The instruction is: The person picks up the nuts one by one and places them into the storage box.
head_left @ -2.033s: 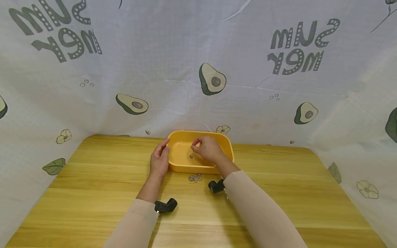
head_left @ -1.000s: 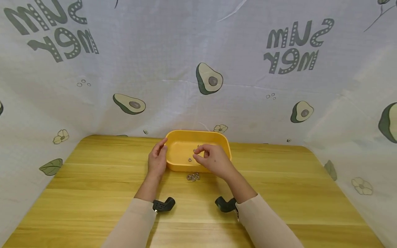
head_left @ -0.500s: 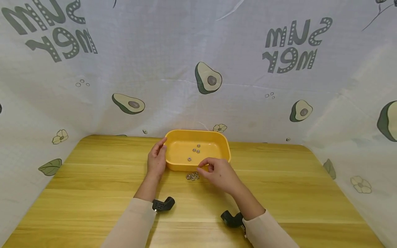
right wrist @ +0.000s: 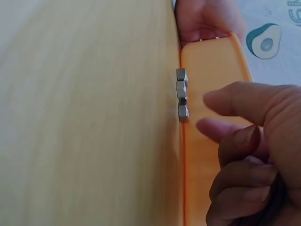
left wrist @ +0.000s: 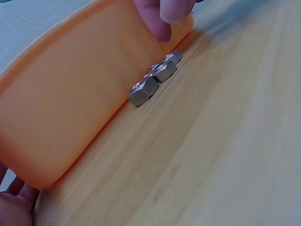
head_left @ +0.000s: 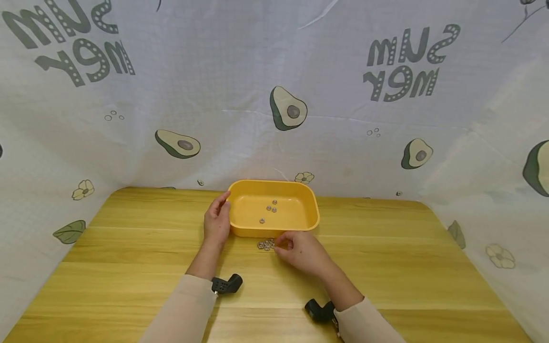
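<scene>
Several silver hex nuts (head_left: 266, 245) lie clustered on the table against the front wall of a yellow tray (head_left: 257, 232). In both wrist views the nuts (left wrist: 144, 91) sit close together along the tray's base. My right hand (head_left: 302, 250) hovers beside the cluster's right end. Its thumb and index finger stand apart with nothing between them in the right wrist view, the other fingers loosely bent. My left hand (head_left: 218, 223) rests against the tray's left end, its fingertips at the rim. Several more nuts (head_left: 274, 209) lie scattered inside the tray.
The wooden table (head_left: 128, 267) spreads out on both sides of the tray. Behind it hangs a white cloth (head_left: 231, 81) printed with avocados and lettering. A black wrist camera (head_left: 227, 284) is on the left wrist, another (head_left: 319, 312) on the right.
My right hand has come out of the tray, back over its front rim and down beside the nuts on the table. More nuts now show inside. The left hand stays at the tray.
</scene>
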A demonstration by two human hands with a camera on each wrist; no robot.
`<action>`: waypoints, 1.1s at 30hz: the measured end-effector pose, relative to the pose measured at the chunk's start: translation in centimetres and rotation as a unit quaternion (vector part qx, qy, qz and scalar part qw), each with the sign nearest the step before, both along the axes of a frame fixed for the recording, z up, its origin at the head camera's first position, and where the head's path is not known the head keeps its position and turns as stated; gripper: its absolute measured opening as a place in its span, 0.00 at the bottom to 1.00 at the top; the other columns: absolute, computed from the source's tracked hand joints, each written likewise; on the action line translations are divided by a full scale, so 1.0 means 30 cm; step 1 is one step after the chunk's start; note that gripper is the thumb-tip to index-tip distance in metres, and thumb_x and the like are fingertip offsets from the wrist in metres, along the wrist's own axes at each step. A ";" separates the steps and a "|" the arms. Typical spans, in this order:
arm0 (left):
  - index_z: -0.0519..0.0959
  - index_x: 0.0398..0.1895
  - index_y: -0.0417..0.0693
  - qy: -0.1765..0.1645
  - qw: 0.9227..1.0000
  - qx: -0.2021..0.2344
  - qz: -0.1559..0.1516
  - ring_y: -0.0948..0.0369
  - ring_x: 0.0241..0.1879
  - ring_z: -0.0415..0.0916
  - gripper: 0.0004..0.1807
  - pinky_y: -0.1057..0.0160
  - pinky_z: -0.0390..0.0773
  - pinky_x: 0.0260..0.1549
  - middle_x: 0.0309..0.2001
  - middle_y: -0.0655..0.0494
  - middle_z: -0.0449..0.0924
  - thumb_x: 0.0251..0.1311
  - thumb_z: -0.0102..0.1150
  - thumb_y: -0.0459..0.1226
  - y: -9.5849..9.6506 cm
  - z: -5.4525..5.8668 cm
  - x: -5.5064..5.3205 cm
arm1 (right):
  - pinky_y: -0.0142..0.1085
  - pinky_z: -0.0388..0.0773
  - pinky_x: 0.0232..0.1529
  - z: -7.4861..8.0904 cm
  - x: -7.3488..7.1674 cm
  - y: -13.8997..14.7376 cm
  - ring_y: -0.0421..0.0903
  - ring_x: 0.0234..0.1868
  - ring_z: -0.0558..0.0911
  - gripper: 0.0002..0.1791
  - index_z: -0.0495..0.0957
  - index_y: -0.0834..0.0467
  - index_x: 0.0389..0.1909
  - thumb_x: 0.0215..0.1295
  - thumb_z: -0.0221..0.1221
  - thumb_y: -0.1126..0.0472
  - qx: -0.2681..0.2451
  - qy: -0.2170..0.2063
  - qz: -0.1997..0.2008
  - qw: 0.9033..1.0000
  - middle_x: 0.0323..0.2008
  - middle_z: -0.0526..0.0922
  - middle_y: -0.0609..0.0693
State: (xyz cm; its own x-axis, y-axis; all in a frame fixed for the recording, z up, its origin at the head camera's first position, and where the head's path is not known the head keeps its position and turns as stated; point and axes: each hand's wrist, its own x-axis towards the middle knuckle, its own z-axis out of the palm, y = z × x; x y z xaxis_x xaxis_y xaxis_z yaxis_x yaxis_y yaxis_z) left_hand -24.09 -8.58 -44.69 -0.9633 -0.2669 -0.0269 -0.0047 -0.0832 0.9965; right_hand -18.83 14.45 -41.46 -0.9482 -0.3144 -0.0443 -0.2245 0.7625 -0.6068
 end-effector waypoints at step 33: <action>0.76 0.69 0.52 0.006 1.000 0.007 0.006 0.55 0.72 0.66 0.21 0.53 0.68 0.74 0.73 0.52 0.70 0.78 0.45 0.39 -0.003 -0.012 -0.007 | 0.29 0.67 0.23 -0.047 -0.011 -0.042 0.37 0.22 0.71 0.05 0.82 0.50 0.30 0.60 0.69 0.56 0.033 0.048 0.021 0.998 0.20 0.74 0.40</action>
State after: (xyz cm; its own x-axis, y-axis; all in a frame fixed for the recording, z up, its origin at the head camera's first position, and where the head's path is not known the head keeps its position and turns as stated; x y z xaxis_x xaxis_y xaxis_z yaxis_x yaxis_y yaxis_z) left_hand -24.30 -8.65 -45.05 -0.9601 -0.2791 -0.0191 0.0083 -0.0968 0.9953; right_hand -19.14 13.20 -42.86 -0.9354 -0.3527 0.0240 -0.3111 0.7888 -0.5301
